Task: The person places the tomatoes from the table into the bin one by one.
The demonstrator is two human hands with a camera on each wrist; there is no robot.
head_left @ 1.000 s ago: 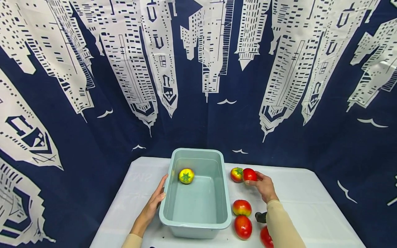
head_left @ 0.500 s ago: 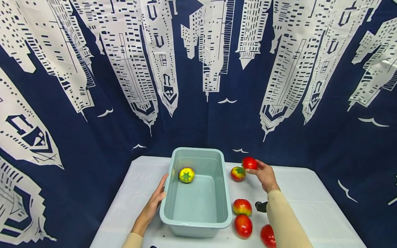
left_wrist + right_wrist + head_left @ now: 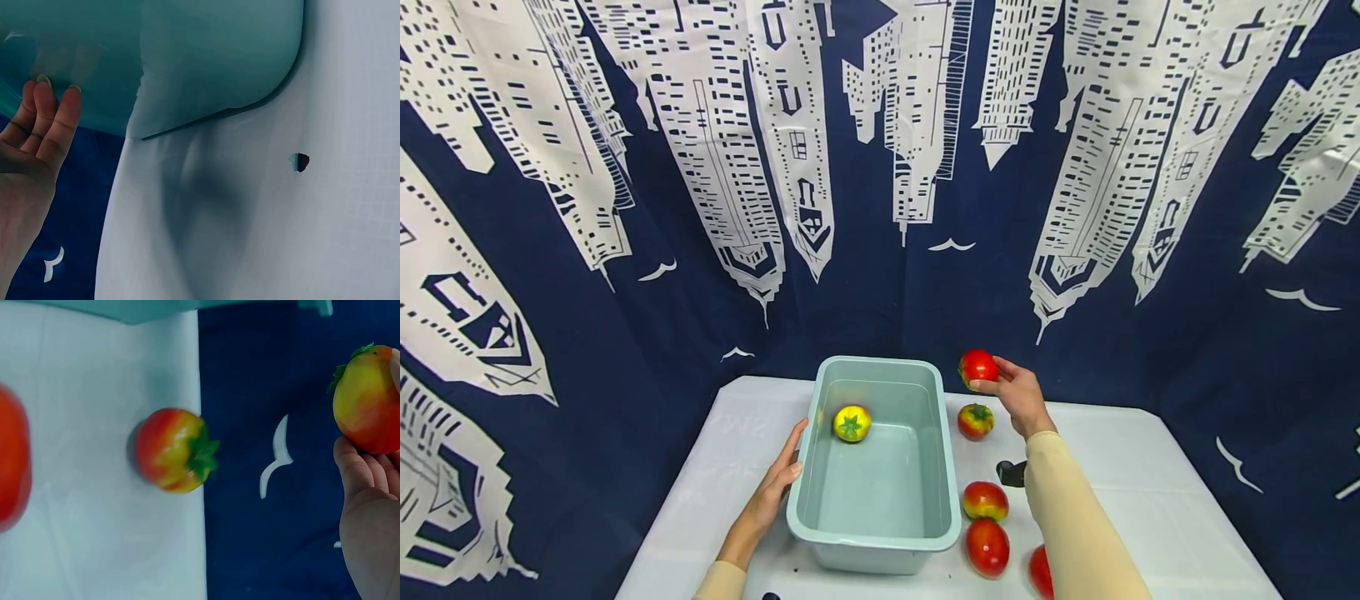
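My right hand (image 3: 1017,390) pinches a red and yellow tomato (image 3: 978,367) and holds it up beyond the table's far edge, right of the bin. In the right wrist view, the fingers sit under this tomato (image 3: 369,400), which has green leaves at its top. My left hand (image 3: 769,487) rests against the left wall of the pale blue-green plastic bin (image 3: 951,467); in the left wrist view its fingertips lie straight on the outer wall. Inside the bin, near its far left, sits a yellow tomato (image 3: 852,423) with a green star-shaped top.
Another red and yellow tomato (image 3: 975,422) stands near the bin's far right corner. Closer in lie a red-yellow tomato (image 3: 986,501), a red one (image 3: 987,547) and one partly behind the right sleeve (image 3: 1041,571). A navy cloth with white buildings (image 3: 850,317) hangs behind the white table (image 3: 1120,467).
My right hand has lifted the tomato up from beside its neighbour, and has moved farther away and slightly left with it. The left hand and the bin have stayed in place.
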